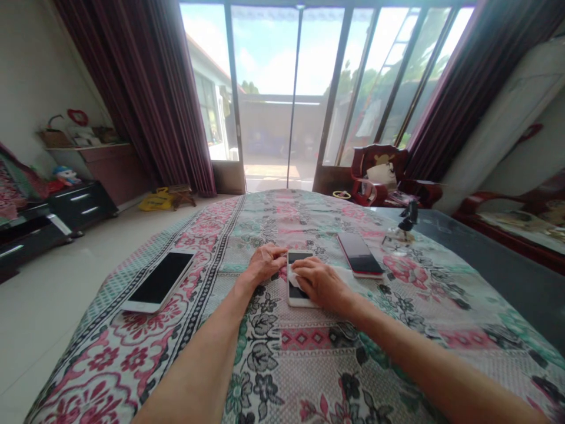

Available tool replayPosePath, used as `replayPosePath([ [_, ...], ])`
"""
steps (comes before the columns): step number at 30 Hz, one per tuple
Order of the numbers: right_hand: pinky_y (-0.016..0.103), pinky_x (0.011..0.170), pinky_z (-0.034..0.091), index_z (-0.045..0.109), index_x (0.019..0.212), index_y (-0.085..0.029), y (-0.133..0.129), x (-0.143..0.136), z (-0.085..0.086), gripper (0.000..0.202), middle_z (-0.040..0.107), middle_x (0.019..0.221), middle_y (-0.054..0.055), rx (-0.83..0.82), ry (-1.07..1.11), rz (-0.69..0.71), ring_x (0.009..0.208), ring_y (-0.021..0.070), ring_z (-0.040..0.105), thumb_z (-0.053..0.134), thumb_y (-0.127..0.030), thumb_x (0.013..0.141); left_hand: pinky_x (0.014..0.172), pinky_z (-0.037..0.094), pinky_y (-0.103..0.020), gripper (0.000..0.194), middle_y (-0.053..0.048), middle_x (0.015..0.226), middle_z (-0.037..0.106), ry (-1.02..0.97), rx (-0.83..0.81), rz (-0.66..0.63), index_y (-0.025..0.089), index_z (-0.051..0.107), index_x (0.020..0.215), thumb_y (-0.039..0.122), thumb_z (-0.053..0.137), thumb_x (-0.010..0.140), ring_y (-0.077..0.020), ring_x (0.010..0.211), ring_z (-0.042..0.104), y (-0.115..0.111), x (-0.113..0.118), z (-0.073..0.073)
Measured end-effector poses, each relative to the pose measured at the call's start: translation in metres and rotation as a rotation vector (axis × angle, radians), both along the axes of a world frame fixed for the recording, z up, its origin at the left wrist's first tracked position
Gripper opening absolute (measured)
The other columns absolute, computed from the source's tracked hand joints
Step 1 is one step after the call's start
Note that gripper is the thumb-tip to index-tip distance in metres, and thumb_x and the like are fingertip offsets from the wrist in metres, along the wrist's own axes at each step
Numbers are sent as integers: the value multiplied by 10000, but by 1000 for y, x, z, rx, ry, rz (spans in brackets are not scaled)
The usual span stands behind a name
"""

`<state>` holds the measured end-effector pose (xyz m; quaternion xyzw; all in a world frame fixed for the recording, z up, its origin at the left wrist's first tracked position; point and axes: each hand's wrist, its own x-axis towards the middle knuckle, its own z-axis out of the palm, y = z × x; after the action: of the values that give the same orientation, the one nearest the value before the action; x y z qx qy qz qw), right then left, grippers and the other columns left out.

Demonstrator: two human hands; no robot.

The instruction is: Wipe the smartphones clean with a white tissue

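Note:
A white smartphone (pixel 302 297) with a dark screen lies flat on the patterned tablecloth in front of me. My left hand (pixel 266 261) rests at its upper left edge, fingers curled and their tips against the side. My right hand (pixel 320 282) is bent over the screen, pressing a white tissue (pixel 294 279) onto the glass; part of the tissue is hidden under the fingers. To the left lies a larger white smartphone (pixel 159 282), screen up and dark. Right of my hands is a dark-screened phone with a red edge (pixel 359 255), lying at a slant.
The floral tablecloth (pixel 260 377) covers the round table. A small black figurine on a clear base (pixel 408 218) stands at the right. Beyond are a carved wooden chair (pixel 380 171), glass doors (pixel 269 118), dark curtains (pixel 145 88) and a yellow bag (pixel 156 199) on the floor.

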<state>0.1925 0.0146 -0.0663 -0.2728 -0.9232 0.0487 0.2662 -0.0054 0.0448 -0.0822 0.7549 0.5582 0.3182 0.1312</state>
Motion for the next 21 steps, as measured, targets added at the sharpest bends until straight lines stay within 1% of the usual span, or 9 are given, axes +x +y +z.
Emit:
replayPosePath([
  [3, 346, 924, 446, 703, 930, -179, 35, -10, -1, 223, 689, 1042, 69, 34, -14, -90, 979, 197, 595, 497, -158, 848, 731, 443, -210, 293, -13, 813, 633, 0, -16, -26, 251, 721, 1005, 233, 551, 768, -137, 770, 591, -2, -1, 2],
  [5, 346, 917, 446, 710, 899, -178, 48, -14, 0, 218, 696, 1027, 69, 38, -37, -122, 960, 198, 603, 501, -150, 842, 742, 440, -209, 286, -8, 808, 634, 3, -19, -45, 258, 727, 987, 226, 540, 773, -137, 783, 587, -2, -2, 3],
  [6, 347, 914, 446, 711, 890, -179, 50, -15, 1, 216, 696, 1023, 70, 37, -42, -123, 954, 197, 604, 503, -148, 840, 749, 439, -207, 285, -7, 811, 636, 5, -19, -52, 258, 728, 981, 224, 535, 775, -136, 790, 586, -2, -2, 3],
  [7, 346, 911, 448, 710, 890, -181, 48, -15, 2, 216, 695, 1023, 70, 35, -41, -113, 953, 194, 603, 502, -147, 840, 755, 439, -206, 284, -6, 816, 638, 7, -18, -55, 257, 729, 979, 223, 531, 777, -136, 796, 585, -2, -2, 3],
  [9, 342, 908, 450, 701, 908, -185, 34, -12, 6, 217, 688, 1032, 68, 20, -36, -61, 963, 185, 594, 495, -152, 848, 754, 441, -203, 285, -7, 820, 639, 16, -15, -55, 251, 729, 974, 218, 526, 777, -136, 801, 586, 0, -3, 3],
  [14, 311, 869, 469, 676, 913, -205, -26, 1, 13, 208, 672, 1050, 45, -48, -73, 136, 969, 162, 569, 474, -167, 880, 749, 445, -205, 289, -13, 822, 638, 33, 9, -39, 247, 730, 970, 208, 522, 772, -138, 795, 597, 1, -2, 0],
  [16, 312, 873, 470, 674, 922, -206, -37, 4, 13, 209, 670, 1058, 42, -60, -74, 162, 974, 163, 567, 474, -163, 880, 754, 449, -209, 282, -17, 830, 642, 29, 20, -29, 240, 730, 967, 215, 528, 771, -142, 799, 601, 0, -1, 0],
  [18, 322, 882, 469, 675, 950, -206, -32, 5, 11, 224, 668, 1064, 44, -55, -51, 131, 988, 168, 567, 468, -158, 881, 752, 453, -216, 270, -23, 831, 643, 31, 27, -22, 230, 730, 958, 224, 536, 771, -149, 800, 603, -1, 0, 1],
  [21, 339, 897, 467, 683, 971, -198, 0, 0, 6, 241, 673, 1056, 58, -21, 8, 27, 1002, 178, 575, 462, -166, 882, 747, 456, -219, 260, -23, 823, 643, 43, 25, -25, 229, 731, 951, 225, 540, 774, -151, 796, 603, -2, 0, 2],
])
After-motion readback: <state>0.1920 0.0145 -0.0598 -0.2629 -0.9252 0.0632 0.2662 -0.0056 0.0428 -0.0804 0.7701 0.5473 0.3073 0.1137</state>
